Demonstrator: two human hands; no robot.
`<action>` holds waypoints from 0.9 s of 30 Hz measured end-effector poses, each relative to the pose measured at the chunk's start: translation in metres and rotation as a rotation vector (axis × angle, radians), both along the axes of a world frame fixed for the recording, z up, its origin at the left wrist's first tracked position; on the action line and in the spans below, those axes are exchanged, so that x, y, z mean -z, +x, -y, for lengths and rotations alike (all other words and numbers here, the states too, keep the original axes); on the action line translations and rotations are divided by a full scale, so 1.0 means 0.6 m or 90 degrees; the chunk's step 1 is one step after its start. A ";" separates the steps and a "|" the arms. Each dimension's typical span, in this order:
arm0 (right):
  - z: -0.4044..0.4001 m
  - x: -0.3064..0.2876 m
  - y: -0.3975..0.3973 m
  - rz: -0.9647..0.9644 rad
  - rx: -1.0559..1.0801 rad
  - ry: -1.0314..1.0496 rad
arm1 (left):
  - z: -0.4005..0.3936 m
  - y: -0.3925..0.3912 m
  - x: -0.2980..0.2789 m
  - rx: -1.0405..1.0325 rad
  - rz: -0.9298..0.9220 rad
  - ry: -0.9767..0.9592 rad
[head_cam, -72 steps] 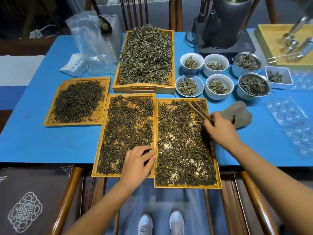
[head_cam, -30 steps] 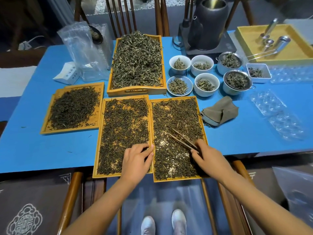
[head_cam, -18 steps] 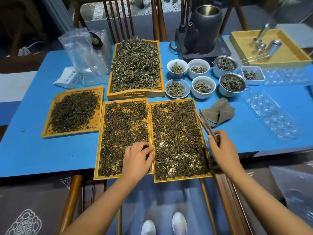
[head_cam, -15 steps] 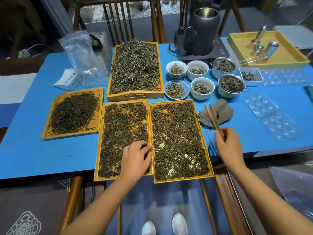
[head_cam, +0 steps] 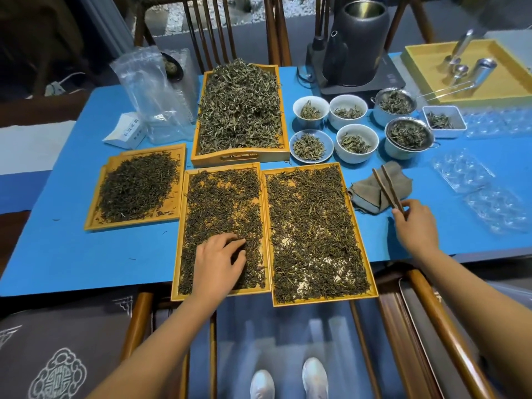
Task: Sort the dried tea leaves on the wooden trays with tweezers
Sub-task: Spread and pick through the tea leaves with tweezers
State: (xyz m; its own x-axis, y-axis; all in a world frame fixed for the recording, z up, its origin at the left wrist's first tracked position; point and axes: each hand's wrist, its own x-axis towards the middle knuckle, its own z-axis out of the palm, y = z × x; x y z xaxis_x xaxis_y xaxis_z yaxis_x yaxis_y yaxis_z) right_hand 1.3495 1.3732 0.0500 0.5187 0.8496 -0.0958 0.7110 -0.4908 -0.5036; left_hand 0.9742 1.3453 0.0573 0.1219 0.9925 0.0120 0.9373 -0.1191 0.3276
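Fingers, right hand [head_cam: 417,226]: curl round the near end of the dark wooden tweezers [head_cam: 387,190], whose two tips stand slightly apart over the grey cloth [head_cam: 377,191], just right of the right tray [head_cam: 371,279].
Fingers, left hand [head_cam: 218,262]: lie loosely bent on the leaves in the near part of the middle tray [head_cam: 176,283], just left of the right tray; whether they pinch any leaf I cannot tell.
Step in hand: judged as a pause between picks, the tweezers being off the leaves.
Doing it well: bring the tips back low over the right tray, take one odd leaf or stem at a time with a light squeeze, and let the left hand steady the trays so nothing slides over the low rims.
Tea leaves [head_cam: 313,226]: thin, dark, twisted strands spread in a shallow layer, with pale wood showing through in the near half of the right tray.
Other leaves: a denser dark heap sits in the small tray [head_cam: 92,223], far left of the right tray; paler green leaves fill the deep tray [head_cam: 239,158], behind it on the blue counter [head_cam: 57,254].
Handling: light and brittle, likely to scatter or snap under a hard grip.
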 end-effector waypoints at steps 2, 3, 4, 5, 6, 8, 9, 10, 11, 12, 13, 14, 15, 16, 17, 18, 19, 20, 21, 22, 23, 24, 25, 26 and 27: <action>-0.001 0.006 -0.002 0.013 -0.010 -0.008 | 0.004 0.002 0.003 0.004 0.008 -0.003; -0.001 0.009 -0.002 0.019 -0.013 -0.010 | 0.006 0.003 0.005 0.006 0.009 -0.005; -0.001 0.010 -0.003 0.024 -0.015 -0.011 | 0.007 0.004 0.007 0.008 0.010 -0.007; -0.002 0.011 -0.004 0.025 -0.016 -0.012 | 0.009 0.005 0.010 0.008 0.012 -0.008; -0.002 0.011 -0.005 0.026 -0.017 -0.013 | 0.010 0.006 0.012 0.006 0.015 -0.009; -0.002 0.011 -0.006 0.026 -0.018 -0.018 | 0.011 0.008 0.015 0.005 0.018 -0.008; -0.002 0.010 -0.007 0.025 -0.017 -0.020 | 0.011 0.008 0.016 0.005 0.019 -0.008; -0.002 0.008 -0.008 0.025 -0.016 -0.021 | 0.011 0.009 0.016 0.005 0.020 -0.006; -0.001 0.006 -0.010 0.025 -0.016 -0.021 | 0.011 0.009 0.016 0.004 0.021 -0.005; -0.001 0.004 -0.011 0.028 -0.016 -0.018 | 0.010 0.009 0.015 0.004 0.022 -0.002; 0.000 0.002 -0.013 0.033 -0.016 -0.013 | 0.009 0.008 0.015 0.004 0.022 0.000; 0.000 -0.001 -0.015 0.043 -0.016 -0.008 | 0.008 0.008 0.014 0.005 0.021 0.003; 0.000 -0.004 -0.019 0.055 -0.013 -0.002 | 0.007 0.006 0.013 0.006 0.019 0.004; 0.000 -0.009 -0.023 0.068 -0.010 0.004 | 0.005 0.005 0.012 0.006 0.017 0.004; 0.000 -0.014 -0.028 0.079 -0.008 0.012 | 0.004 0.004 0.011 0.006 0.015 0.005; -0.001 -0.020 -0.033 0.087 -0.010 0.021 | 0.002 0.003 0.010 0.006 0.015 0.005; -0.001 -0.025 -0.039 0.092 -0.016 0.031 | 0.001 0.001 0.009 0.005 0.016 0.007; -0.002 -0.030 -0.045 0.095 -0.024 0.042 | -0.001 -0.001 0.008 0.004 0.017 0.009; -0.003 -0.035 -0.051 0.092 -0.036 0.055 | -0.003 -0.004 0.007 0.001 0.017 0.011; -0.004 -0.039 -0.056 0.084 -0.050 0.069 | -0.004 -0.007 0.006 -0.001 0.016 0.014; -0.002 -0.042 -0.062 0.073 -0.067 0.085 | -0.006 -0.010 0.005 -0.004 0.015 0.018; 0.000 -0.045 -0.068 0.061 -0.084 0.102 | -0.007 -0.015 0.005 -0.007 0.015 0.022; 0.003 -0.046 -0.075 0.051 -0.100 0.118 | -0.007 -0.020 0.005 -0.013 0.016 0.026; 0.009 -0.047 -0.081 0.037 -0.112 0.133 | -0.007 -0.027 0.005 -0.021 0.021 0.030; 0.015 -0.046 -0.087 0.019 -0.119 0.146 | -0.006 -0.035 0.005 -0.033 0.030 0.031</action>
